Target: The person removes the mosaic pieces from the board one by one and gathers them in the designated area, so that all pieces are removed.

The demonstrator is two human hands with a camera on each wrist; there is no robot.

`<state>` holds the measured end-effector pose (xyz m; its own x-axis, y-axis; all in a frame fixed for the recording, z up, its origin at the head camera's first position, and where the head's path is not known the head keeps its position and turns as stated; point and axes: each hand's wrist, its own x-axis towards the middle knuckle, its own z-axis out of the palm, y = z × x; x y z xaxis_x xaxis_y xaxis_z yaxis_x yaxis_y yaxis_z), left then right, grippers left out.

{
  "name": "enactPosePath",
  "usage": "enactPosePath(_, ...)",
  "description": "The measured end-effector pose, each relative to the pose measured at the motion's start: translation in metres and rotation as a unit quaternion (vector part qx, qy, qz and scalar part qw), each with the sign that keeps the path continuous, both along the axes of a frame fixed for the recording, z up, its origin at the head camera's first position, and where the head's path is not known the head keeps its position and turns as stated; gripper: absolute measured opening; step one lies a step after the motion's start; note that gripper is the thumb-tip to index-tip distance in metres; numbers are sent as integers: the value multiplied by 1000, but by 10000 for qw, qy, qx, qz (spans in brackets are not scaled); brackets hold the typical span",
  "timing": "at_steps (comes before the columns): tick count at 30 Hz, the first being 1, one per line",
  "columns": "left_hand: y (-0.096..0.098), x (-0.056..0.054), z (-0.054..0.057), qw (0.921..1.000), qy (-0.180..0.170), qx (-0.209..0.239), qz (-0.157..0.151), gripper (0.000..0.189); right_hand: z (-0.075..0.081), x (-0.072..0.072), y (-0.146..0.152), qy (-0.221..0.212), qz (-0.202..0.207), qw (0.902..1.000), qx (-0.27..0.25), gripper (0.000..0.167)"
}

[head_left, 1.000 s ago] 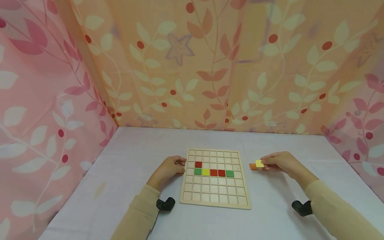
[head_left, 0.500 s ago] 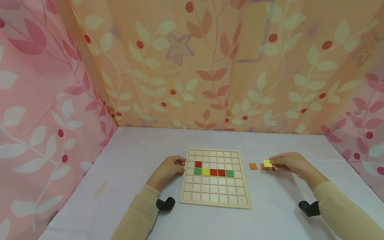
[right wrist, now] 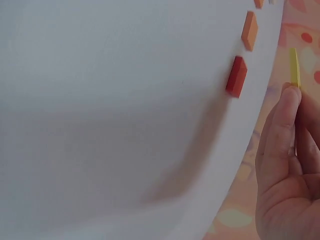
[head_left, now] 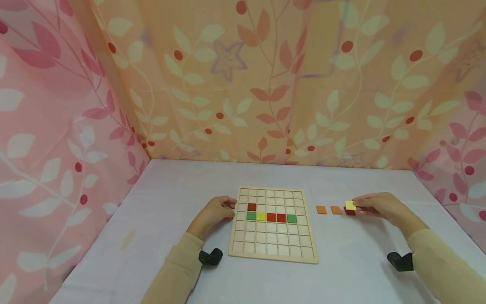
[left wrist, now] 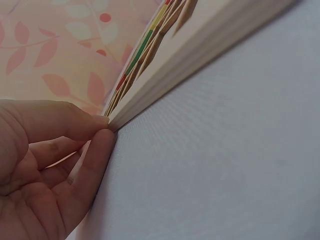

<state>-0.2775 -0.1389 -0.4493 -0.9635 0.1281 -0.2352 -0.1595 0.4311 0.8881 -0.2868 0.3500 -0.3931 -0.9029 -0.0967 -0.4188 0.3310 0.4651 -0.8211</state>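
A square wooden grid board (head_left: 272, 239) lies on the white cloth. One red tile (head_left: 252, 207) sits in a cell above a row that runs green (head_left: 251, 216), yellow (head_left: 261, 216), red, red, green (head_left: 291, 218). At the board's left edge, my left hand (head_left: 214, 211) holds the rim between thumb and finger, as the left wrist view shows. My right hand (head_left: 381, 207) pinches a yellow tile (head_left: 350, 205) by its side, raised off the cloth. Just beneath it lies a loose red tile (right wrist: 237, 77), partly covered by the yellow one in the head view.
Right of the board, two orange tiles (head_left: 321, 210) (head_left: 336, 210) lie in line with the loose red one. A black wrist camera (head_left: 211, 257) is on the left sleeve, another (head_left: 400, 261) on the right. Patterned curtains (head_left: 235, 93) surround the table (head_left: 182, 177).
My right hand has moved rightward with the yellow tile, from over the orange tiles to over the loose red one, uncovering both orange tiles. My left hand stays at the board's edge.
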Motion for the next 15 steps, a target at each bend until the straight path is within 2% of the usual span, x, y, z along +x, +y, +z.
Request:
enactPosePath(4,0,-1,0,10000,79,46,-15,43,0,0,8,-63,-63,9997,227,46)
enactPosePath(15,0,-1,0,9998,87,173,1,43,-3,-5,27,-268,-199,9984,453,48)
